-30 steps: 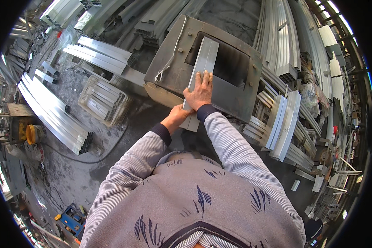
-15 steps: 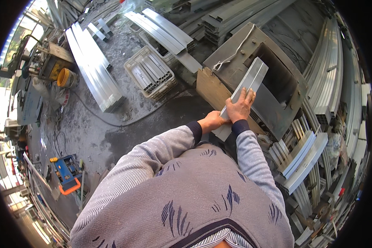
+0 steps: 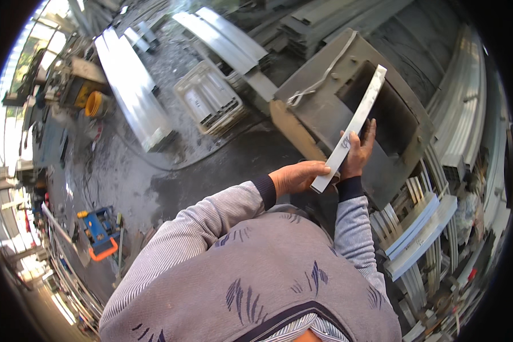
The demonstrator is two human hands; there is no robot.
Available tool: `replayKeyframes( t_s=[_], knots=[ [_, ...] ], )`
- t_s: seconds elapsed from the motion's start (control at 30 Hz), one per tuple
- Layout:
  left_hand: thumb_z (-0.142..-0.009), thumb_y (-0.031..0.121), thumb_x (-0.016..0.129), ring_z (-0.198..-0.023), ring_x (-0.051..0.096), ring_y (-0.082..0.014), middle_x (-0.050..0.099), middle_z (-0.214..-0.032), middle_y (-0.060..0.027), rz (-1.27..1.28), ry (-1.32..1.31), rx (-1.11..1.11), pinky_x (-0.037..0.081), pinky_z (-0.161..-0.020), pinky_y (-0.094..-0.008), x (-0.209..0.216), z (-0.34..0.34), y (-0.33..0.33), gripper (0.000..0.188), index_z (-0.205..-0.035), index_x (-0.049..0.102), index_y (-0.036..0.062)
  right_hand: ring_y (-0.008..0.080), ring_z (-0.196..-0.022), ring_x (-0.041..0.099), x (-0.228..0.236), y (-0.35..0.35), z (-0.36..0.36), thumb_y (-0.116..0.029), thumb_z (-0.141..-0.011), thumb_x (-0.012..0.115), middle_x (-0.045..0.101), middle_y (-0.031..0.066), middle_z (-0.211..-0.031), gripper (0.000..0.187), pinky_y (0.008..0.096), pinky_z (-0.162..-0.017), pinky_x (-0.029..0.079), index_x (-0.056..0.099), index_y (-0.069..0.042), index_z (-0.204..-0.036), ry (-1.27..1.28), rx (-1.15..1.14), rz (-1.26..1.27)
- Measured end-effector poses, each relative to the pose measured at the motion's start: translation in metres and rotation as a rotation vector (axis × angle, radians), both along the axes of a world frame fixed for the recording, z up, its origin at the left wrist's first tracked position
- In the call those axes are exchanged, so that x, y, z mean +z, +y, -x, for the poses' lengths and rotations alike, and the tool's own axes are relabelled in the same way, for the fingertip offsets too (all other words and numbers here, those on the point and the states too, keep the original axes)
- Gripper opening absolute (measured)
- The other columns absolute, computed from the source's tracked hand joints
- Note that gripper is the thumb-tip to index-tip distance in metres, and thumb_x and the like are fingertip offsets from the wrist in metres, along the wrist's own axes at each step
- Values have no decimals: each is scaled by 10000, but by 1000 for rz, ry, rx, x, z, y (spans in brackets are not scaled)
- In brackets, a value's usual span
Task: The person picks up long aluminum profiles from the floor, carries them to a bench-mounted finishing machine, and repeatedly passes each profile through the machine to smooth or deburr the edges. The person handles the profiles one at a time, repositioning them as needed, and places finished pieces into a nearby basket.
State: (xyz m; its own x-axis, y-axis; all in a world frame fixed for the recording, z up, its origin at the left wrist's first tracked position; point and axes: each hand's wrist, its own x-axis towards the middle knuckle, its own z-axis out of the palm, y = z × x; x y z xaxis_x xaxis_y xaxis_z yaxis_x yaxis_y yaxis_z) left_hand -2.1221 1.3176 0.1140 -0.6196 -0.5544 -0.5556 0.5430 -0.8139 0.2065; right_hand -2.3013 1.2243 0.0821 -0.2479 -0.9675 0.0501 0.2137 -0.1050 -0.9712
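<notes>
A straight, pale silver metal profile, with a dark handwritten mark on its face, slants up and away from my body. My left hand is closed on its near end, thumb on top. Further along, my right hand grips the profile from the right side, its thumb against the edge and its fingers stretched up beside it. The far part of the profile lies over the dark opening of a grey metal machine housing. A white cord rests on the housing.
A brown board leans along the housing's near-left side. Left of it stands a white crate of cut profiles, and beyond that long bright profiles lie on the floor. More profiles are stacked right. A blue tool with an orange handle sits lower left.
The profile has been turned, so a narrower, marked face now shows upward. My right hand has shifted from on top of it to its right side, and my left thumb now rests on top.
</notes>
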Motion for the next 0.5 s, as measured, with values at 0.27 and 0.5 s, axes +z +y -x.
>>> replayKeyframes(
  t_s=[0.27,0.5],
  knots=[
    [-726,429,846,-937,747,-361,725,-956,-252,988,-1592,-565,589,-824,-430,22,53,-143,735,-1132,499,-76,436,-1424,427,11,-118,54,-222,-815,718,494,298,-1469,801,484,-1217,324,444,4,-1533,962,-227,144],
    [-674,440,919,-1036,713,-418,688,-1107,-269,1018,-1759,-641,584,-906,-457,33,85,-184,879,-1223,467,-77,409,-1487,363,2,-181,22,-441,-796,696,451,234,-1552,826,507,-1266,229,531,-17,-1485,1430,-132,-64]
  ],
)
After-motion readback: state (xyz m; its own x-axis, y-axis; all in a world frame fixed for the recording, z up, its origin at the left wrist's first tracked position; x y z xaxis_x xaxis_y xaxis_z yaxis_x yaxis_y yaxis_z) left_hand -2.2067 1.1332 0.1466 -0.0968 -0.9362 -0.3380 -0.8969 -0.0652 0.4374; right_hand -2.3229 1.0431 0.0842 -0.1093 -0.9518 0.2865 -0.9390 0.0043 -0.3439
